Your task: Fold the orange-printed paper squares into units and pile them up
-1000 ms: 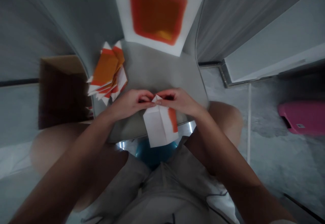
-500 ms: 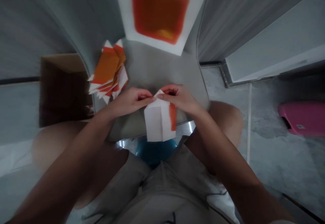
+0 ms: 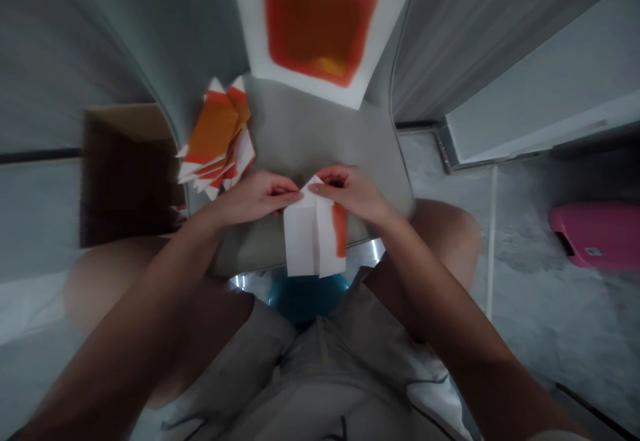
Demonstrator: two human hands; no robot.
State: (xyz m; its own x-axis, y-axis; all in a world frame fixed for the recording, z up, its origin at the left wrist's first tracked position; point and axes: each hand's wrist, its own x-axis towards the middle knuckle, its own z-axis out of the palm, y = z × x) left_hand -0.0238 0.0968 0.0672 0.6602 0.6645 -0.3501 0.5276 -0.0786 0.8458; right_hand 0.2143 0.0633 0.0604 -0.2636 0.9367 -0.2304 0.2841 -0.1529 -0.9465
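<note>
Two hands (image 3: 305,194) pinch a folded white paper (image 3: 314,238), fingers (image 3: 290,191) pressed at its tip. Its end overhangs the counter (image 3: 305,134); a slipped pinch could skew the fold.

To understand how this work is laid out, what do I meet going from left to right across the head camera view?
open cardboard box → stack of folded orange-and-white papers → left hand → folded white paper → right hand → pink object
</note>
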